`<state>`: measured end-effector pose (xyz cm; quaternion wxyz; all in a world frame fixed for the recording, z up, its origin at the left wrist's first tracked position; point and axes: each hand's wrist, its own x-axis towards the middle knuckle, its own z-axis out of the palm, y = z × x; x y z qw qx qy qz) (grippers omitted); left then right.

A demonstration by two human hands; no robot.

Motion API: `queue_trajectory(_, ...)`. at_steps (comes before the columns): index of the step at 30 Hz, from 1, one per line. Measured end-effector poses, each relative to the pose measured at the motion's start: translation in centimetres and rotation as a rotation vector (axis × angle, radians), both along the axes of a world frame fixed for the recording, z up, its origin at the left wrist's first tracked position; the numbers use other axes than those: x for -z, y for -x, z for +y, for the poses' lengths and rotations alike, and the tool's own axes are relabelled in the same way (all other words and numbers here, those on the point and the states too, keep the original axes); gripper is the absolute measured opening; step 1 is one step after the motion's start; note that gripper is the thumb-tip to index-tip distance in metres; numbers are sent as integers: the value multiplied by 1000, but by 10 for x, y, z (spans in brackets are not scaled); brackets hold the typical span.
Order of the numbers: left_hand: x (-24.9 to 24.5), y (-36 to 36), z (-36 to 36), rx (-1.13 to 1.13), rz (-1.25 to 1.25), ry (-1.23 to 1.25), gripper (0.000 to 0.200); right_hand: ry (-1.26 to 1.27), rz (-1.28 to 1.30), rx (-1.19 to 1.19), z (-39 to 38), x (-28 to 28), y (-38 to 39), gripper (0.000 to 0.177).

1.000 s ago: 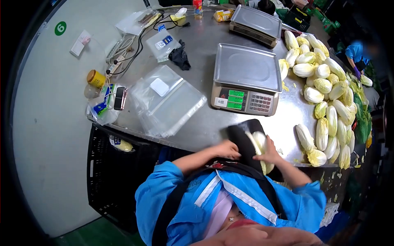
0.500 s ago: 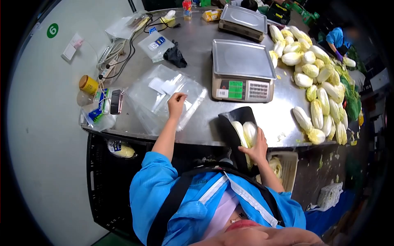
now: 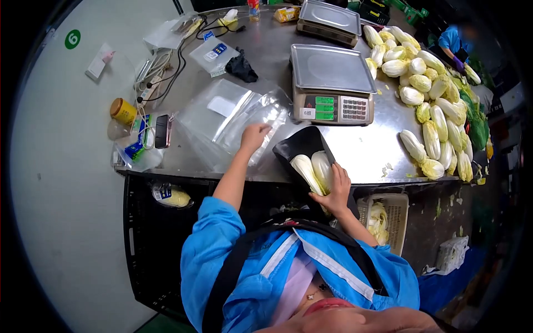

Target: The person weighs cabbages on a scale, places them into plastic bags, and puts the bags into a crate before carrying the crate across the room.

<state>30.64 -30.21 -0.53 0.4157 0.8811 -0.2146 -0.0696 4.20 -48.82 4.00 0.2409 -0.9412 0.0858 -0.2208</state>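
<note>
Along the near edge of the steel table (image 3: 361, 152), our right hand (image 3: 333, 191) grips two cabbages (image 3: 312, 168) lying in a black tray (image 3: 293, 147). Our left hand (image 3: 254, 136) pinches the top clear bag (image 3: 265, 117) of the bag stack (image 3: 214, 119), just left of the tray.

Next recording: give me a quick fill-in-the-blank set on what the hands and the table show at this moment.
1. The left hand rests on the stack of clear plastic bags, while the right hand holds a ____ tray.
2. The tray holds ____ napa cabbages.
3. The nearer weighing scale has a display lit ____.

Missing words: black; two; green.
</note>
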Motion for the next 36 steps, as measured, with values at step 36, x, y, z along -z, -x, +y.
queue_trajectory(36, 78, 73, 17, -254, 1070, 938, 74, -887, 421, -128, -17, 37, -106, 70)
